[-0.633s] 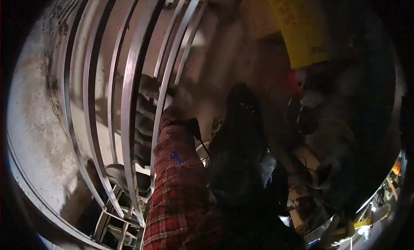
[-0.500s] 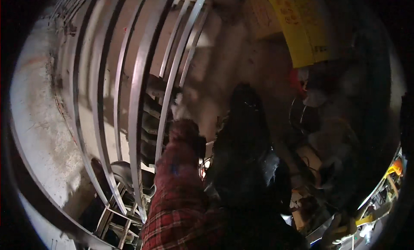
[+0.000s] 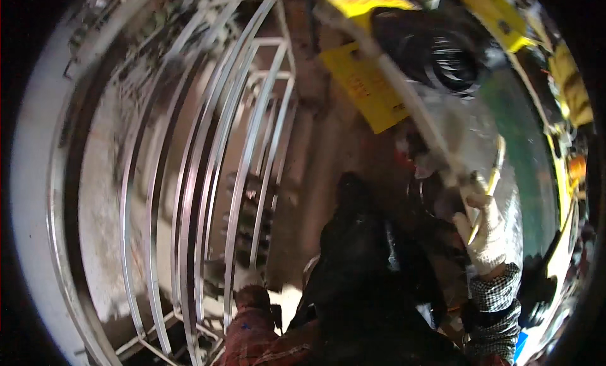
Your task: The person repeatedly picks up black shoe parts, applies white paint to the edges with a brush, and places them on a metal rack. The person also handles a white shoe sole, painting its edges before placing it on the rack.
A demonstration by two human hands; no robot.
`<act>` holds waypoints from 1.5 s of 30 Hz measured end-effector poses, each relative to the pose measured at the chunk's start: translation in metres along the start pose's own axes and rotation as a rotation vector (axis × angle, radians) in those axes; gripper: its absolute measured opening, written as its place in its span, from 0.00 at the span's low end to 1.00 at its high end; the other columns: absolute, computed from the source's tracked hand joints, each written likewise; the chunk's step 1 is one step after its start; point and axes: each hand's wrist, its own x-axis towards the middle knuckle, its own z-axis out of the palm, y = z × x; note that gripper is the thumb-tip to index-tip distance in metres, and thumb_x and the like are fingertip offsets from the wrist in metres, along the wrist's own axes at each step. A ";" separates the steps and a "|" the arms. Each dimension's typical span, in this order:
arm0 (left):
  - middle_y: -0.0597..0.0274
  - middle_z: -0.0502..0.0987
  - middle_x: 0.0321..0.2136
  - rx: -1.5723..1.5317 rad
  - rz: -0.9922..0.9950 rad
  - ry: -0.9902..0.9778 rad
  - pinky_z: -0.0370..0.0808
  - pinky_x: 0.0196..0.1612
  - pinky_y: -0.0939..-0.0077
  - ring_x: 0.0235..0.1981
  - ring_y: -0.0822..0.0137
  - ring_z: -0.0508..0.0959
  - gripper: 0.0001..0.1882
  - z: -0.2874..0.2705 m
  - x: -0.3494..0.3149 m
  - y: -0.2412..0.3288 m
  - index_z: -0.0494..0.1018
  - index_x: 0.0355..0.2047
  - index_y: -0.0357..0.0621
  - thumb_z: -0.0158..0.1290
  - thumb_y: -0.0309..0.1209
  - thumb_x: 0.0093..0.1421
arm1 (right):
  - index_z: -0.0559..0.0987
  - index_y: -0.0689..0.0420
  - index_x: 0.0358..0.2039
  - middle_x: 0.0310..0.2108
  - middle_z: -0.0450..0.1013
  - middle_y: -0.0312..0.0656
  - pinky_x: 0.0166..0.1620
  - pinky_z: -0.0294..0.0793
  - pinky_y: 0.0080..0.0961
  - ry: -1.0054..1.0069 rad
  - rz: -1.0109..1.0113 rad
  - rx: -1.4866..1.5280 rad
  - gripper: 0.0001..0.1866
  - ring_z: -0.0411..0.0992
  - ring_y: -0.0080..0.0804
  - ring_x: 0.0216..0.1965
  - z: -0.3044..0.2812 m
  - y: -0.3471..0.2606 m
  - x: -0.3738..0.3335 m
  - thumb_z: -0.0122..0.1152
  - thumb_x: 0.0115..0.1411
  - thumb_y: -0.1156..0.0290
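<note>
My right hand [image 3: 487, 236], in a pale glove with a black-and-white checked cuff, is over the workbench edge at the right. Its fingers are closed around a slim yellow stick-like tool [image 3: 495, 170], whose exact kind I cannot make out. My left hand [image 3: 250, 279] is low beside the upright bars of a metal rack [image 3: 237, 195], at the end of a red plaid sleeve. Blur and shadow hide its fingers, so its grip does not show. Dark rounded parts [image 3: 252, 202] sit behind the bars.
A grey-green workbench top [image 3: 511, 126] runs along the right, with a shiny black round object [image 3: 454, 66] on it. A yellow sheet with writing [image 3: 366, 88] hangs near its edge. Dark clothing covers my legs [image 3: 360, 259]. A pale wall [image 3: 31, 177] is at far left.
My view has swung toward the right, bringing in more of the workbench. My right hand has come up from the lower right corner with the yellow tool. My left hand appears lower in the picture.
</note>
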 end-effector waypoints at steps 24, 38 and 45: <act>0.51 0.75 0.52 -1.800 -0.190 -0.913 0.73 0.54 0.52 0.48 0.49 0.76 0.31 0.059 0.037 0.125 0.70 0.58 0.45 0.50 0.54 0.62 | 0.77 0.57 0.48 0.42 0.73 0.49 0.50 0.71 0.37 0.279 0.314 0.034 0.15 0.71 0.46 0.44 0.013 0.039 -0.131 0.60 0.59 0.72; 0.38 0.65 0.58 -1.328 0.954 -2.127 0.66 0.60 0.40 0.54 0.42 0.71 0.46 -0.107 -0.187 0.385 0.52 0.66 0.30 0.55 0.53 0.60 | 0.82 0.64 0.43 0.31 0.80 0.40 0.37 0.75 0.18 1.263 0.795 -0.019 0.15 0.76 0.21 0.33 -0.132 0.156 -0.338 0.60 0.67 0.64; 0.41 0.74 0.51 -0.956 0.960 -2.055 0.71 0.55 0.42 0.49 0.43 0.76 0.39 -0.093 -0.323 0.420 0.62 0.61 0.30 0.47 0.55 0.65 | 0.83 0.59 0.38 0.24 0.76 0.37 0.32 0.71 0.23 0.782 1.227 -0.288 0.21 0.71 0.21 0.27 -0.131 0.193 -0.345 0.61 0.64 0.51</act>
